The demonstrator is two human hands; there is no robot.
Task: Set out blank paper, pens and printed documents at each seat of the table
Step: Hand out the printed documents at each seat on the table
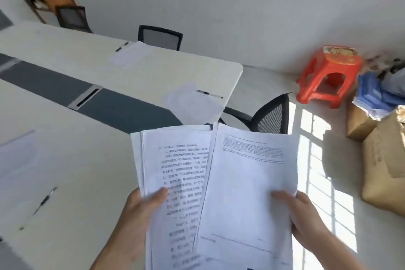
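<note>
My left hand [140, 210] holds a stack of printed documents [175, 171] low in the middle, thumb on the top page. My right hand [304, 219] pinches a separate printed sheet [247, 193] that overlaps the stack on the right. On the white table [65, 55] lie blank paper [195, 103] with a pen [209, 94] at the near end seat, blank paper [131, 53] with a pen [122, 46] at the far side, and a pen [45, 200] beside paper [15, 151] at the left.
Black mesh chairs stand at the table's end [269, 116], far side [160, 37] and far left [71, 17]. A red plastic stool [328, 74], cardboard boxes [383, 160] and blue items [372, 92] sit on the floor at the right, by the wall.
</note>
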